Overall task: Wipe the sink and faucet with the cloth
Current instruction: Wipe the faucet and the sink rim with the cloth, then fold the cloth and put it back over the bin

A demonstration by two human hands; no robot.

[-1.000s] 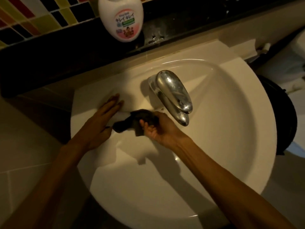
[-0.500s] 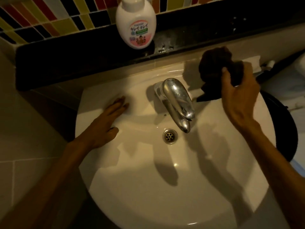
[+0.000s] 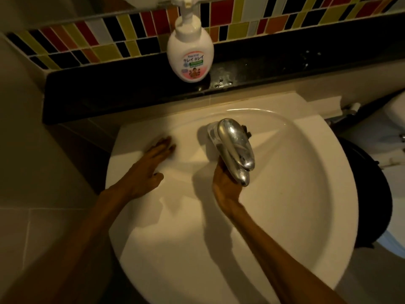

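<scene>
The white sink [image 3: 302, 198] fills the middle of the view, with the chrome faucet [image 3: 234, 145] at its back. My left hand [image 3: 144, 170] lies flat, fingers apart, on the rim left of the faucet. From below, my right hand [image 3: 225, 185] reaches up under the spout, and its fingers are hidden behind the metal. The dark cloth [image 3: 247, 131] shows only as a small edge at the faucet's right side, near its base. The drain is hidden by my right hand and the spout.
A white pump soap bottle [image 3: 190, 53] stands on the wet black ledge [image 3: 109, 91] behind the sink, below coloured wall tiles. A dark round object [image 3: 368, 194] sits close against the sink's right edge, with white fixtures [image 3: 392, 128] beyond it.
My right hand has brought the cloth down from the air right of the faucet to beneath and behind the spout. My left hand has stayed on the rim.
</scene>
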